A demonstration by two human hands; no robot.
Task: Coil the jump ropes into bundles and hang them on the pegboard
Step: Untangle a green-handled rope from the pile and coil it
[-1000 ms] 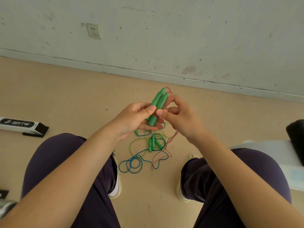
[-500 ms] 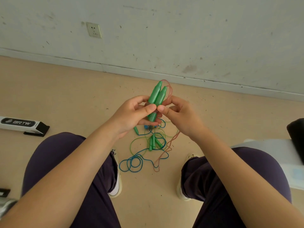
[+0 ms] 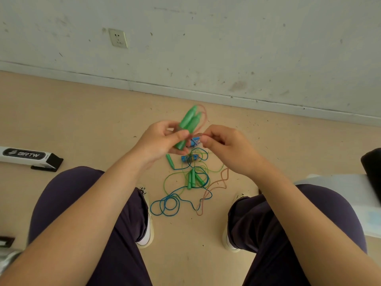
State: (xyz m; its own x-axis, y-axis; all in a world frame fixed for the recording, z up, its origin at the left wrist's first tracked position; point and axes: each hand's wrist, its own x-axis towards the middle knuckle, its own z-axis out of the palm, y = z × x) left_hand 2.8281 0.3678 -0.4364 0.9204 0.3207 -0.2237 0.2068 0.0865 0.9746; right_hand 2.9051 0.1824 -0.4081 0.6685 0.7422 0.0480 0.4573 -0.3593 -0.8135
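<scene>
Left hand point(image 3: 162, 141) grips two green plastic jump-rope handles point(image 3: 188, 125), tips toward twelve o'clock. Right hand point(image 3: 224, 145) pinches the thin pink rope point(image 3: 203, 117). Tangled green and blue ropes point(image 3: 185, 182) lie at six o'clock.

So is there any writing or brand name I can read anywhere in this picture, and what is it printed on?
"BRTW", white letters on a black oval label, on the long white box lying on the floor at the left.
The wall socket shows no readable marking.
The blue patterned tags among the jump ropes carry stripes only; any print there is too small to read.

Head view, looking down, close
</scene>
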